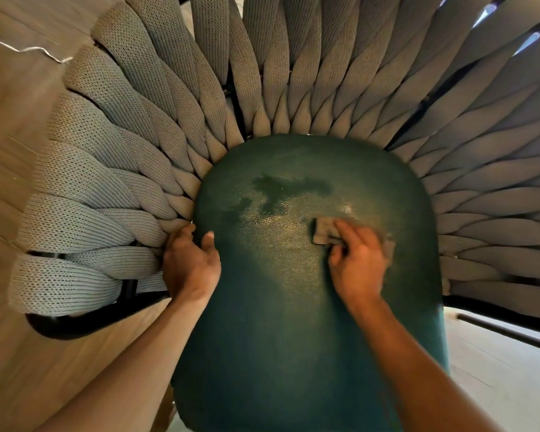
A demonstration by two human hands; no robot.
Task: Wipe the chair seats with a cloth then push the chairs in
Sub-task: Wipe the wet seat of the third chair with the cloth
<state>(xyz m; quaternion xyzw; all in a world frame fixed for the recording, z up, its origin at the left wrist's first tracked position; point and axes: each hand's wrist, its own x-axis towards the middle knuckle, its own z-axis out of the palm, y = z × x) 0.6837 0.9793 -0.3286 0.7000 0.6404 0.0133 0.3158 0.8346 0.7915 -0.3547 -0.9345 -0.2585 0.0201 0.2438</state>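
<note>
the right hand (357, 260) presses a small brownish cloth (325, 230) onto the dark green chair seat (272, 307), its fingers curled over the cloth's near edge so that it both grips and bears down on it. the left hand (190, 263) rests at the seat's left edge, fingers loosely bent round the rim where the seat meets the woven grey backrest (113, 182), thumb lying on the green surface; it seems to be steadying the chair and holds nothing loose.

the cloth sits right of the seat's middle. behind and left of it, toward the backrest, a darker wet-looking patch (281, 188) shows, so i judge that part already wiped. the near half of the seat, between the two forearms, shows no such mark, and i cannot tell whether it has been covered. wiping this seat looks partly done. no other chair can be made out, and pushing in is not yet begun. wooden floor (19, 104) lies to the left.
</note>
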